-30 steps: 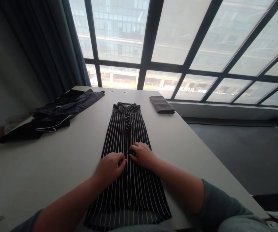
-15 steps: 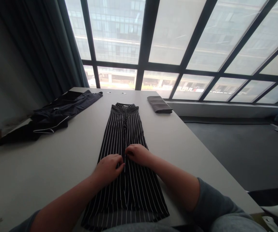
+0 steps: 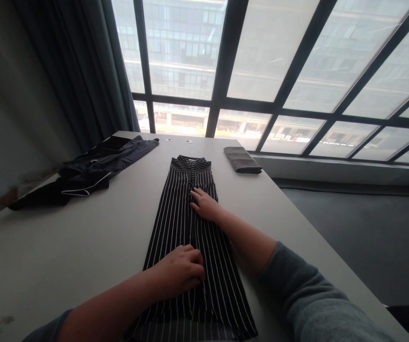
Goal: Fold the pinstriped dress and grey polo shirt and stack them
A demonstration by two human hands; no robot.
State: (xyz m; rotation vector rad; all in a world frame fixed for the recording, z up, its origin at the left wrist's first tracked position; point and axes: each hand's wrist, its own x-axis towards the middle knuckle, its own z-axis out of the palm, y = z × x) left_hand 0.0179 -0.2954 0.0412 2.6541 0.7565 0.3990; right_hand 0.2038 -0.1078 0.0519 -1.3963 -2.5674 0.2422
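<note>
A black shirt with thin white stripes [image 3: 179, 213] lies flat and folded into a long narrow strip on the pale table [image 3: 83, 237], collar toward the window. My left hand [image 3: 181, 273] presses on the lower part of the shirt, fingers curled along the centre line. My right hand [image 3: 204, 204] rests flat on the upper middle of the shirt, fingers spread and pointing toward the collar. Neither hand grips the cloth.
A heap of dark garments with white piping [image 3: 90, 168] lies at the table's left rear. A folded grey cloth [image 3: 242, 160] sits at the right rear corner. Beyond the table stand large windows and a dark curtain [image 3: 83, 71]; dark floor lies to the right.
My right hand has slid up the shirt toward the collar. My left hand has moved down toward the hem, so the hands are now apart. The camera has shifted slightly.
</note>
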